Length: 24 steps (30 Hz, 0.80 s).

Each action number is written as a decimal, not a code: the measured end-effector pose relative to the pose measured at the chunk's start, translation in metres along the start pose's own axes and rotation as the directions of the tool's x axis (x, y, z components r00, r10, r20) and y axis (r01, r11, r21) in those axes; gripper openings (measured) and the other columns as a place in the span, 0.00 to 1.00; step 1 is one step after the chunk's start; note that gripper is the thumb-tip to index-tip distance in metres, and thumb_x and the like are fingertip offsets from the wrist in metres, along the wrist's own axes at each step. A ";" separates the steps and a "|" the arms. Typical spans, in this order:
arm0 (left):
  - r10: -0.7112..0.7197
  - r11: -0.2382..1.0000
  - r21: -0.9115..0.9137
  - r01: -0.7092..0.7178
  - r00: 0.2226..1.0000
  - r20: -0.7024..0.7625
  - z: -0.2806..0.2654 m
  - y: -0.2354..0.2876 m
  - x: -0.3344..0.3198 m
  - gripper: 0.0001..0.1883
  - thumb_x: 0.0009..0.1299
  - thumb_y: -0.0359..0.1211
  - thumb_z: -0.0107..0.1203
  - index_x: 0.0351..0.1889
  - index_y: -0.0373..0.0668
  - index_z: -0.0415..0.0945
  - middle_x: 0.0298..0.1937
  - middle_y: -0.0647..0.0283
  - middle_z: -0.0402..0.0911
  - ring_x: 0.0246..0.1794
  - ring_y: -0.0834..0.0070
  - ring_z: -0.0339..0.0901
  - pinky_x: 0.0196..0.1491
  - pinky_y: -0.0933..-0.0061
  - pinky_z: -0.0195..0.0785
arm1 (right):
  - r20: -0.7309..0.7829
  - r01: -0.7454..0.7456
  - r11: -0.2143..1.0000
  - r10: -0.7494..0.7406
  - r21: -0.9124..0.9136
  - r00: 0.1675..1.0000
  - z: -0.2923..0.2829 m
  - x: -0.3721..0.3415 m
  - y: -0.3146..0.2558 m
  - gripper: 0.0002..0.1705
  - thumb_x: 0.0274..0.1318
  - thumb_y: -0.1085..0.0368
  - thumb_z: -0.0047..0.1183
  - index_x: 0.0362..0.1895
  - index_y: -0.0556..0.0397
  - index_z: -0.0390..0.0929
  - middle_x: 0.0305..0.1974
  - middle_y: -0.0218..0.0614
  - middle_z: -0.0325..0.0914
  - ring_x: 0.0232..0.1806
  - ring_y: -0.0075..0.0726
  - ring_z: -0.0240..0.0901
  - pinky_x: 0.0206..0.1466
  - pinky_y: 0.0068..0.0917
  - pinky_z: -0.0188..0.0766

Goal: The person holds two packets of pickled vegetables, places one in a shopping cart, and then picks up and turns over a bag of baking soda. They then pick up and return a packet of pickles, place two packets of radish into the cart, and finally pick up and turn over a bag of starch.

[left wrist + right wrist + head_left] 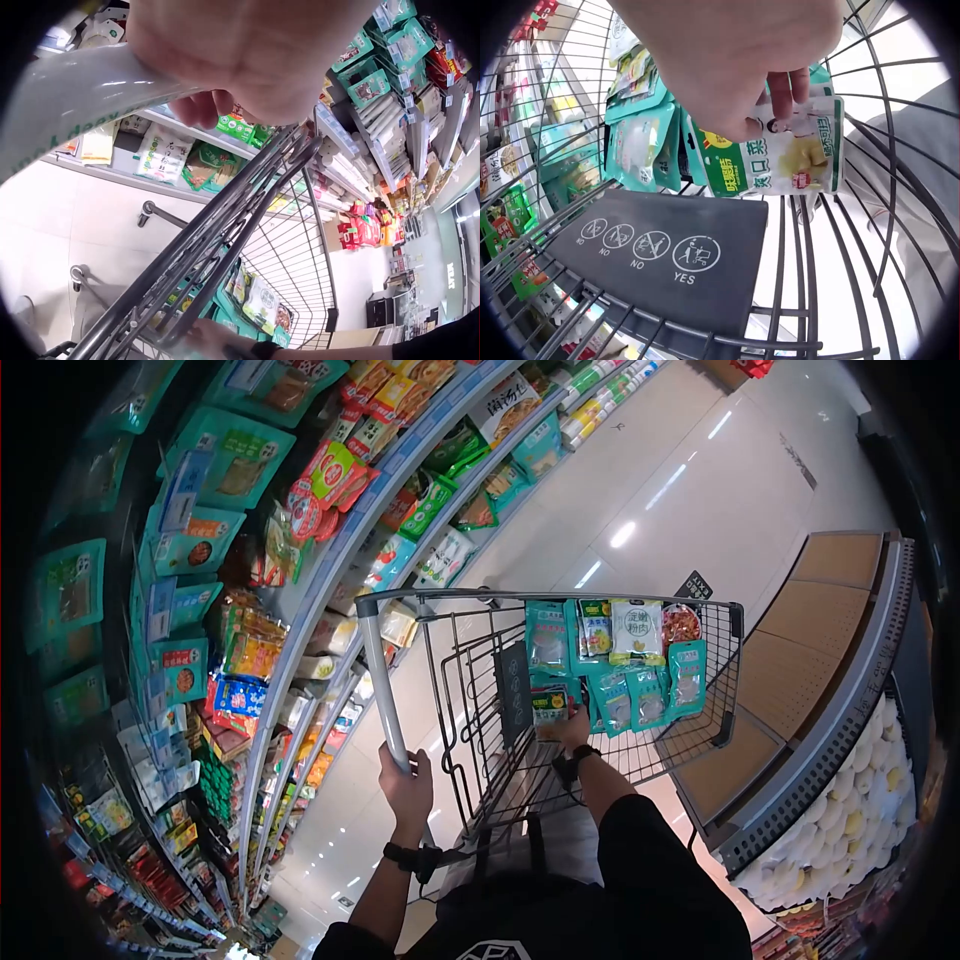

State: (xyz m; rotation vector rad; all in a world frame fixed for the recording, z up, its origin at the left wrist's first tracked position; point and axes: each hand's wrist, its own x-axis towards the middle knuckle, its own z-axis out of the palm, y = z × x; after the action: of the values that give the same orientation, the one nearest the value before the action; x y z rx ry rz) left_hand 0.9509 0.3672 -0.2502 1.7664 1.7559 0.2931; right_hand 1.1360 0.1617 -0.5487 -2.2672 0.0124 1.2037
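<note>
My left hand grips the light grey handle of a shopping cart, its curled fingers showing below the handle in the left wrist view. Down inside the wire basket, my right hand holds a green-and-white food pouch by its upper edge, with the thumb and fingertips on its front. That pouch stands near the dark child-seat panel. Beside it are several teal pouches, a white pouch with a green label and a round red-topped tub.
Stocked shelves with hanging and stacked packets run along the left, close to the cart. A brown stepped display stand and a bin of pale wrapped items stand on the right. Shiny tiled floor stretches ahead.
</note>
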 end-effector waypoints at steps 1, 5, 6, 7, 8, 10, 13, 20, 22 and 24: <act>-0.015 1.000 -0.011 0.015 1.000 -0.001 -0.001 -0.002 -0.002 0.17 0.69 0.25 0.62 0.52 0.36 0.70 0.28 0.62 0.79 0.22 0.73 0.78 0.26 0.72 0.72 | 0.031 0.013 1.000 -0.013 -0.010 0.999 0.005 0.007 0.015 0.31 0.41 0.65 0.68 0.54 0.59 0.77 0.47 0.51 0.83 0.49 0.56 0.82 0.54 0.41 0.78; -0.086 0.994 -0.067 0.085 0.996 -0.001 -0.007 -0.005 -0.009 0.17 0.69 0.27 0.62 0.53 0.37 0.70 0.27 0.62 0.79 0.22 0.73 0.78 0.27 0.70 0.72 | 0.109 0.154 0.985 -0.145 -0.077 0.983 0.021 -0.002 0.028 0.11 0.48 0.65 0.62 0.37 0.56 0.85 0.33 0.50 0.86 0.40 0.59 0.83 0.47 0.44 0.79; -0.111 0.993 -0.051 0.111 0.994 0.011 -0.008 -0.009 -0.011 0.17 0.69 0.29 0.62 0.53 0.37 0.70 0.27 0.61 0.80 0.22 0.72 0.78 0.28 0.68 0.72 | 0.129 0.294 0.947 -0.278 -0.128 0.952 0.021 -0.008 0.029 0.09 0.48 0.66 0.63 0.35 0.56 0.85 0.33 0.51 0.85 0.40 0.60 0.83 0.46 0.46 0.78; -0.134 0.990 -0.034 0.135 0.991 0.022 -0.010 -0.014 -0.013 0.18 0.69 0.30 0.62 0.54 0.38 0.70 0.27 0.60 0.80 0.22 0.71 0.78 0.28 0.66 0.72 | 0.134 0.306 0.943 -0.288 -0.134 0.948 0.022 -0.013 0.031 0.09 0.48 0.66 0.63 0.35 0.56 0.85 0.33 0.51 0.85 0.40 0.60 0.83 0.46 0.46 0.78; -0.137 0.990 -0.045 0.137 0.991 0.011 -0.011 -0.019 -0.015 0.18 0.69 0.30 0.62 0.54 0.38 0.70 0.27 0.60 0.80 0.22 0.71 0.78 0.28 0.66 0.72 | 0.118 0.339 0.929 -0.324 -0.148 0.939 0.023 -0.018 0.033 0.10 0.49 0.67 0.62 0.38 0.57 0.84 0.34 0.51 0.85 0.41 0.60 0.83 0.47 0.46 0.78; -0.061 0.994 -0.095 0.061 0.998 0.009 -0.013 -0.028 -0.020 0.19 0.69 0.33 0.62 0.54 0.38 0.71 0.28 0.58 0.81 0.21 0.67 0.78 0.28 0.63 0.72 | 0.083 0.410 0.895 -0.401 -0.178 0.912 0.023 -0.031 0.029 0.13 0.53 0.69 0.61 0.43 0.59 0.80 0.38 0.52 0.83 0.43 0.59 0.82 0.47 0.46 0.76; -0.005 0.994 -0.113 0.005 1.000 -0.002 -0.020 -0.035 -0.028 0.22 0.68 0.34 0.62 0.57 0.37 0.70 0.34 0.55 0.82 0.26 0.63 0.79 0.34 0.60 0.73 | -0.023 0.415 0.904 -0.415 0.097 0.909 -0.012 -0.065 0.011 0.13 0.58 0.71 0.58 0.47 0.59 0.74 0.38 0.49 0.82 0.41 0.49 0.81 0.46 0.40 0.75; 0.392 0.918 0.095 -0.385 0.845 -0.365 -0.047 -0.047 -0.087 0.32 0.64 0.35 0.65 0.66 0.40 0.68 0.64 0.49 0.72 0.65 0.50 0.69 0.67 0.53 0.60 | -0.043 0.434 0.796 -0.461 0.422 0.886 -0.121 -0.200 -0.032 0.11 0.69 0.66 0.57 0.49 0.49 0.68 0.30 0.29 0.78 0.28 0.19 0.72 0.27 0.21 0.65; 0.447 0.859 -0.147 -0.490 0.859 -0.250 -0.068 -0.050 -0.136 0.25 0.65 0.34 0.63 0.59 0.38 0.73 0.59 0.48 0.76 0.63 0.48 0.70 0.67 0.52 0.60 | -0.046 0.425 0.716 -0.484 0.554 0.874 -0.145 -0.305 -0.071 0.11 0.69 0.66 0.58 0.48 0.50 0.70 0.28 0.24 0.75 0.25 0.13 0.63 0.26 0.18 0.55; 0.388 0.730 -0.680 -0.073 0.863 0.324 -0.104 -0.062 -0.221 0.21 0.77 0.40 0.58 0.59 0.33 0.76 0.51 0.55 0.83 0.54 0.65 0.80 0.58 0.68 0.70 | -0.023 0.453 0.632 -0.567 0.629 0.824 -0.148 -0.399 -0.071 0.12 0.68 0.66 0.60 0.50 0.52 0.72 0.26 0.23 0.75 0.24 0.12 0.63 0.26 0.17 0.55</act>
State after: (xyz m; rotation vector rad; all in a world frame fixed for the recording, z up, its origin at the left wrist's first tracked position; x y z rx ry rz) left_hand 0.8218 0.1787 -0.1449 1.3779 0.9194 0.4913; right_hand 1.0296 0.0512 -0.1448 -1.4323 -0.2639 0.9015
